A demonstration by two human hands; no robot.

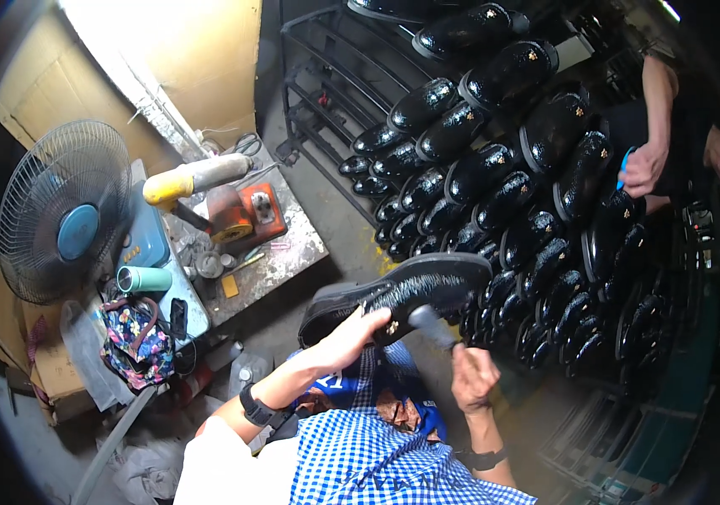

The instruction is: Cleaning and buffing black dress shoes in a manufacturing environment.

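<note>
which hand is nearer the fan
Left. The left hand, gripping the black shoe, sits closer to the fan; the right hand, holding a brush, is farther right.

A: What sort of place?

B: Shoe workshop, prob. small factory floor. Metal rack [318, 76] loaded w/ rows of glossy black shoes [495, 160], all same style.

A: Anything else?

B: Grimy workbench [288, 252] w/ a machine [242, 215], scissors [248, 143], tins & scraps. Fan [61, 210] beside it, cardboard [200, 50] vs. the wall, bare concrete floor [326, 202]. Person in a checked apron [360, 454] holds one shoe [398, 295] & works it w/ a brush [434, 326]; a second person's hand [644, 168] is at the rack w/ a blue tool.
</note>
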